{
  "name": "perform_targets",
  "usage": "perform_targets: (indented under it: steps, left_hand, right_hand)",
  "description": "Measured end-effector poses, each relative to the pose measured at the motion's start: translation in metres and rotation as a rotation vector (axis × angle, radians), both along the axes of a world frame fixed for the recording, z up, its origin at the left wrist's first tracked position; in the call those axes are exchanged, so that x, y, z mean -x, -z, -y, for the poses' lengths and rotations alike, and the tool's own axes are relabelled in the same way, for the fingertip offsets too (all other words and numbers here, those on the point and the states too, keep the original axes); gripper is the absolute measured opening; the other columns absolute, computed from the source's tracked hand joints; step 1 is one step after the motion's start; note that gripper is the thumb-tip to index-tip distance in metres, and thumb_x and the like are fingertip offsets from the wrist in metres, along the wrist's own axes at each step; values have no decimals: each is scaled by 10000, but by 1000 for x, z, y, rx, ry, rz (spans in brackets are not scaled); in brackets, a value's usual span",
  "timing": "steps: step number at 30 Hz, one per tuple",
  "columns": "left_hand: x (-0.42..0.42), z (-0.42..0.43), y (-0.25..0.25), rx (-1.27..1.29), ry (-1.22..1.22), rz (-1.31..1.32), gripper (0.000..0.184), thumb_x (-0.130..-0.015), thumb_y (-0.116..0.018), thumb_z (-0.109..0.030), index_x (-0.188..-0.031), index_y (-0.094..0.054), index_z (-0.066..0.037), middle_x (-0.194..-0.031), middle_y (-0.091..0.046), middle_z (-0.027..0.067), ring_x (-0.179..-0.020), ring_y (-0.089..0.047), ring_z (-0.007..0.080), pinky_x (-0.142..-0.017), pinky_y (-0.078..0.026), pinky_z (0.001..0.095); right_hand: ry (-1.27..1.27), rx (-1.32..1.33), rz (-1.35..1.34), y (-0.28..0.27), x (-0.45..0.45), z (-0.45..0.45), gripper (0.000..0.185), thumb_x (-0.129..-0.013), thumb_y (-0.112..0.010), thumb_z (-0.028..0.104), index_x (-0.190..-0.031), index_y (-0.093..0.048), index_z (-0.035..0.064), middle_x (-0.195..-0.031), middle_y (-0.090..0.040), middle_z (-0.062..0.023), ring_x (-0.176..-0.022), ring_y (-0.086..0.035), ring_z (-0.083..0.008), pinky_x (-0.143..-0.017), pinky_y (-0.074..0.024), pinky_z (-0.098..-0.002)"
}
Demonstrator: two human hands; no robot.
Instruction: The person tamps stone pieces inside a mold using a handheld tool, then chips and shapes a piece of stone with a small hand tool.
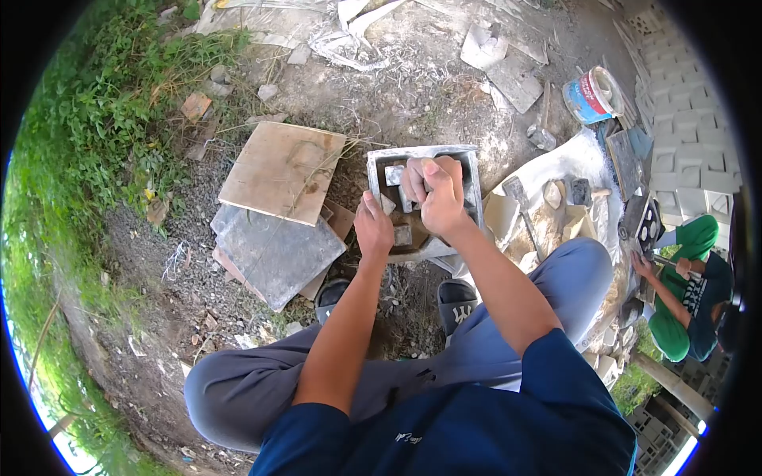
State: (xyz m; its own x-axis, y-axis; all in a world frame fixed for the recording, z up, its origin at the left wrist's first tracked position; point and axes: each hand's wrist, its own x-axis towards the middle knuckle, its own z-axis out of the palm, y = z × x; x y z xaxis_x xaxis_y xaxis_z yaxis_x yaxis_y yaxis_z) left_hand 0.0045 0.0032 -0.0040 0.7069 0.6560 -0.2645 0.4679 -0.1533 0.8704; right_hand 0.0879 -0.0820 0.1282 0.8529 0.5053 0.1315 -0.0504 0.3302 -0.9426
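A grey rectangular mold frame [423, 151] with blocky shapes inside stands on the ground between the feet. Against its left side lies my left hand [373, 228], fingers together along the wall and pointing away from me. Above the inside of the frame is my right hand [435, 190], closed in a fist with the thumb on top; what it holds, if anything, is hidden. A light metal-like block [394, 175] shows in the upper left of the frame, and another small block [403, 235] in the lower part.
Left of the frame, a plywood board [278, 170] rests on grey slabs [278, 250]. To the right are a trowel [520, 198], a white sack [583, 155] with stones, and a paint bucket [591, 97]. A co-worker [694, 289] sits at far right, hands on another mold.
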Motion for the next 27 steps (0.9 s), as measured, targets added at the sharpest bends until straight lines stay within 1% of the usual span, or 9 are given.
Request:
perform_targets:
  steps: [2, 6, 10, 12, 16, 17, 21, 24, 27]
  left_hand:
    - [5, -1, 4, -55, -15, 80, 675, -1076, -202, -463, -1090, -604, 79, -1019, -627, 354, -994, -553, 555, -850, -418, 562]
    - [3, -1, -3, 30, -3, -38, 673, -1075, -202, -460, -1106, -607, 77, -1082, -616, 360, -1053, -540, 548, -889, -415, 553]
    - [3, 0, 8, -18, -34, 41, 693, -1075, -194, -469, -1113, -607, 87, -1065, -622, 362, -1060, -541, 550, -903, -412, 554]
    - [6, -1, 12, -57, -27, 60, 703, -1074, -191, -477, -1093, -608, 88, -1042, -623, 362, -1041, -543, 554, -892, -410, 557]
    - [2, 1, -1, -26, -10, 13, 705, -1075, -196, -483, -1057, -599, 96, -1024, -617, 366, -1011, -536, 562, -870, -401, 563]
    - [4, 0, -1, -17, -15, 12, 704, -1075, -196, -481, -1059, -598, 97, -1024, -618, 365, -1010, -536, 562, -866, -404, 563]
    - [4, 1, 5, -38, -10, 47, 701, -1075, -197, -476, -1059, -600, 98, -1022, -620, 362, -1004, -539, 560, -856, -410, 563]
    - [5, 2, 2, 10, 14, -15, 703, -1076, -196, -472, -1061, -609, 97, -1037, -622, 360, -1021, -544, 552, -867, -415, 557]
    - [4, 1, 8, 11, -16, 12, 694, -1080, -197, -455, -1055, -615, 98, -1038, -625, 357, -1015, -551, 545, -873, -414, 555]
  right_hand:
    - [-38, 55, 262, -16, 6, -1, 574, -1012, -385, 395, -550, -331, 60, -488, -310, -3, -473, -311, -117, -457, -229, -305]
    - [-74, -98, 36, 12, -1, 0, 583, -1021, -406, 407, -567, -274, 66, -489, -290, 7, -468, -278, -112, -455, -223, -305]
    - [-16, -54, 62, -2, 2, -5, 593, -1027, -396, 422, -568, -274, 67, -488, -274, 8, -466, -273, -111, -456, -219, -304]
    - [-57, 32, 246, -13, 7, -1, 570, -1026, -388, 393, -575, -282, 62, -502, -288, 5, -477, -271, -111, -465, -223, -303]
    - [-56, -28, 83, 11, 4, -3, 555, -1028, -378, 370, -583, -312, 46, -512, -338, -10, -493, -298, -112, -476, -240, -308]
    - [-14, 63, 76, 15, 6, -6, 658, -988, -426, 509, -530, -323, 47, -479, -329, -27, -459, -341, -146, -474, -247, -314]
    - [-91, 83, 209, -24, 8, -1, 661, -990, -416, 510, -534, -335, 39, -480, -344, -29, -466, -363, -148, -483, -261, -306]
    - [-107, 0, 28, 5, -1, -2, 642, -973, -438, 497, -528, -333, 47, -476, -334, -30, -466, -361, -146, -489, -270, -300]
    - [-89, 74, 42, 1, -4, 0, 611, -959, -452, 472, -530, -327, 55, -482, -326, -22, -468, -349, -139, -485, -266, -298]
